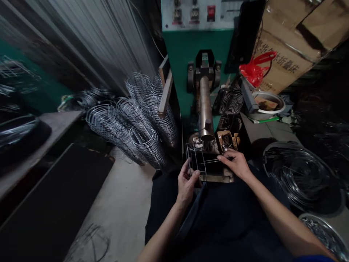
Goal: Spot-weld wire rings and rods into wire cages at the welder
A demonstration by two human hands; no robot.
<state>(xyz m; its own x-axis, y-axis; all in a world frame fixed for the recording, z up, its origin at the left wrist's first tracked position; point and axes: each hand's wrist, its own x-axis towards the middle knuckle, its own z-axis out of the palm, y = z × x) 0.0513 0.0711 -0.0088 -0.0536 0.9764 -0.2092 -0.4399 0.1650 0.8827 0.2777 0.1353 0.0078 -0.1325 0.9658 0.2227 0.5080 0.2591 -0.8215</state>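
Observation:
A small wire frame point(203, 158) of thin metal rods sits under the round metal arm point(205, 105) of a green machine point(191, 47). My left hand point(187, 182) grips the frame's near left side, fingers curled round the wires. My right hand point(236, 162) pinches the frame's right edge. Both hands rest just above my dark-clad lap. The arm's lower tip point(207, 136) stands right behind the frame.
Stacks of wire rings point(136, 120) lean on the floor to the left of the machine. Coils of wire point(298, 174) lie at the right. A small fan point(231, 102), a white bowl point(268, 103), a red bag point(255, 69) and cardboard point(294, 43) crowd the right side. A dark bench point(51, 123) runs along the left.

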